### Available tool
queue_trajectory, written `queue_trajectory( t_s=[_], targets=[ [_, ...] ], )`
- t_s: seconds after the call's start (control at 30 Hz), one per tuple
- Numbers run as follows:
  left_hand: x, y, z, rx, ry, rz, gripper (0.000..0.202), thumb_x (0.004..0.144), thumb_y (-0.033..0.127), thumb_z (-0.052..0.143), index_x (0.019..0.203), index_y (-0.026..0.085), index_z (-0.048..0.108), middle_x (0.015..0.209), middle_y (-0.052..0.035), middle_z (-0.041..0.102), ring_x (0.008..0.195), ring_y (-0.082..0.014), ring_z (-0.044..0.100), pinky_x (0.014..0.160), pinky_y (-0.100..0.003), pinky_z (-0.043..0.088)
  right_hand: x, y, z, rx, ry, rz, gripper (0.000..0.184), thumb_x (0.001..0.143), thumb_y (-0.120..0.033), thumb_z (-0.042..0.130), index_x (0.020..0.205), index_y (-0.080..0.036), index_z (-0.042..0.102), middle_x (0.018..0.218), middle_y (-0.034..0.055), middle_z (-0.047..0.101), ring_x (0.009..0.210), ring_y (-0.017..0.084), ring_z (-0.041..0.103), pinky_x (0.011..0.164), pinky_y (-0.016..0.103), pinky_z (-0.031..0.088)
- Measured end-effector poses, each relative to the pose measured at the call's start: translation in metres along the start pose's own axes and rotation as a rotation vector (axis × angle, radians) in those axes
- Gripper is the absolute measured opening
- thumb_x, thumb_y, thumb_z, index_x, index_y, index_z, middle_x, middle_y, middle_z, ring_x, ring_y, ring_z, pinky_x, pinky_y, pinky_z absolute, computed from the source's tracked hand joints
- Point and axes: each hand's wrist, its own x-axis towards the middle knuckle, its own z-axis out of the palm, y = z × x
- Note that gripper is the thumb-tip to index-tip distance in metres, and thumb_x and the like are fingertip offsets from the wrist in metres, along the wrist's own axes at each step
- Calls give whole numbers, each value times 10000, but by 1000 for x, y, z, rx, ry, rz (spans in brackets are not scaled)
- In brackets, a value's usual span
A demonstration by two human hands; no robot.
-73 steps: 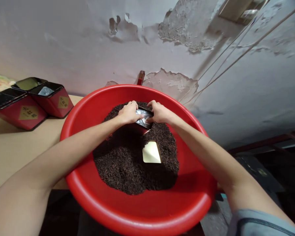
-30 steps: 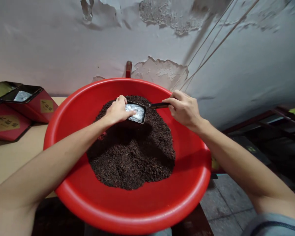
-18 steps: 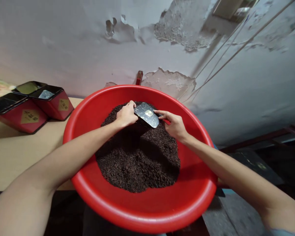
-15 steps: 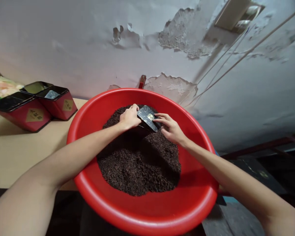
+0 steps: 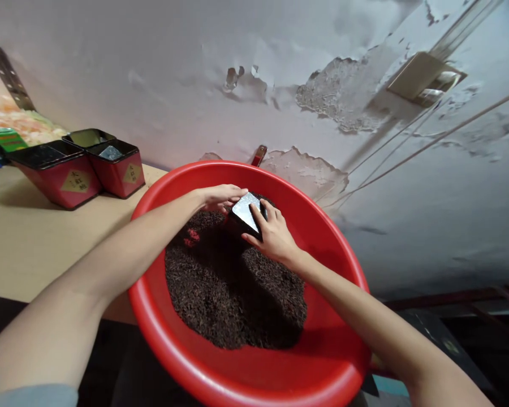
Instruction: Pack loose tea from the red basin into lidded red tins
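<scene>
A large red plastic basin [image 5: 150,299] holds a heap of dark, dry, twisted leaves [image 5: 220,299] that look like loose tea. Over the far part of the heap is a small tin [image 5: 242,207], dark-sided, with a shiny silver face turned up. My right hand [image 5: 274,229] wraps round its right side, thumb and fingers on the edges. My left hand [image 5: 224,195] reaches to the tin's upper left edge, fingers stretched out flat; whether they touch it I cannot tell. The tin's underside is hidden.
Red and black tins [image 5: 74,181] with gold diamond labels stand on the light wooden table [image 5: 38,243] at left. A peeling wall [image 5: 173,96] rises close behind the basin. Cords [image 5: 407,169] run along it at right, below a switch box [image 5: 424,79].
The tin has turned: its black face with a gold label was up, now a silver face shows. My right hand has closed round it; my left has loosened its hold. The view has shifted.
</scene>
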Motion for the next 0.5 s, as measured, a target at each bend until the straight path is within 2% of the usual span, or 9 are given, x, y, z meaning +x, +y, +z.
queue_trajectory(
  t_s=[0.1,0.23,0.33,0.43,0.5],
  targets=[
    [2,-1,7,119,139,7,431,780,382,709,1187,251,647,1112,-72,752,967,-222,706,743,-298,545,1,-5,-4,-73,-1,-52,738,930,-569,547,1542,-183,401,1558,251,362,1363,451,404,1118,680,329],
    [0,0,9,132,149,-5,520,815,270,664,1330,239,596,1211,-78,725,983,-209,700,697,-269,534,1,-12,-7,-113,-13,-77,704,952,-525,525,1521,-121,430,1559,274,360,1353,454,414,1125,641,332],
    [-1,0,11,131,179,-9,565,833,221,632,1394,232,567,1191,-84,725,934,-202,692,638,-255,516,0,-16,-6,-109,-24,-85,738,939,-518,545,1521,-82,415,1580,284,328,1376,463,387,1130,624,329],
    [4,-1,17,136,206,-9,547,838,184,602,1380,260,608,1103,-54,745,855,-190,676,594,-251,488,-3,-16,-4,-87,-23,-65,771,932,-524,547,1528,-62,385,1596,297,294,1392,472,365,1119,628,331],
    [10,-2,21,157,269,-12,471,820,167,598,1272,248,700,1038,-36,759,840,-190,670,621,-264,499,-3,-16,-3,-72,-25,-57,776,934,-523,543,1526,-49,376,1597,310,281,1392,477,363,1114,627,331]
  ],
)
